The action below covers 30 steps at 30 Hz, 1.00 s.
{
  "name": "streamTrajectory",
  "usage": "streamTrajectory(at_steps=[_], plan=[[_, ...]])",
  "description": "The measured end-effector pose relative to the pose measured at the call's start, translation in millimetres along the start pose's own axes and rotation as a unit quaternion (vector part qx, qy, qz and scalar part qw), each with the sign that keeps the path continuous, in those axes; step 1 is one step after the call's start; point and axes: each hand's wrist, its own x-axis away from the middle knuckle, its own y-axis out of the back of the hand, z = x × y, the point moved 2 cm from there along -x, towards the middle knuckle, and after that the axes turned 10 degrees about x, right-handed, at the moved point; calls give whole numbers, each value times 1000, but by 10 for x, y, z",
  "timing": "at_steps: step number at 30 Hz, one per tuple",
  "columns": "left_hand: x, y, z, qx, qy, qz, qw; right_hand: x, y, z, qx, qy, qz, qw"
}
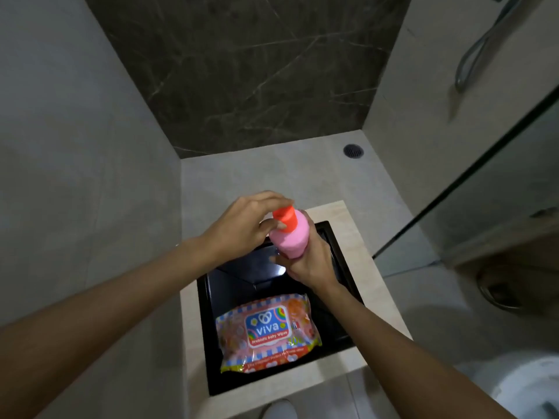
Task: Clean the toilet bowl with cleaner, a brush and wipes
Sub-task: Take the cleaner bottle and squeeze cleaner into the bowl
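A pink cleaner bottle (292, 237) with an orange-red cap (284, 217) is held above a black recessed panel (329, 316) set in a beige ledge. My right hand (311, 261) grips the bottle's lower body. My left hand (245, 225) has its fingers curled round the cap from the left. A colourful pack of baby wipes (267, 331) lies flat on the near part of the black panel. No brush is in view.
A white toilet (526, 385) shows at the bottom right. A glass shower screen (496, 182) with a black edge stands on the right, a floor drain (353, 151) beyond it. A shower hose (475, 52) hangs top right. Walls close in left and behind.
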Motion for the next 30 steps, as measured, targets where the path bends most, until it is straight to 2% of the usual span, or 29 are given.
streamTrajectory(at_steps=[6,14,17,22,27,30], plan=[[-14,25,304,-5,18,-9,1000,-211,-323,35,-23,-21,-6,1000],[29,-140,385,-4,-5,30,1000,-243,-450,-118,-33,-51,16,998],[3,-164,416,-46,1,44,998,-289,-397,-117,8,-48,44,998],[6,-192,371,-147,-33,92,984,-381,-329,-172,113,27,56,992],[-2,-185,320,-169,-9,112,979,-359,-237,-147,180,24,84,980],[-82,-181,187,-167,15,117,979,-260,-95,-137,240,29,146,959]])
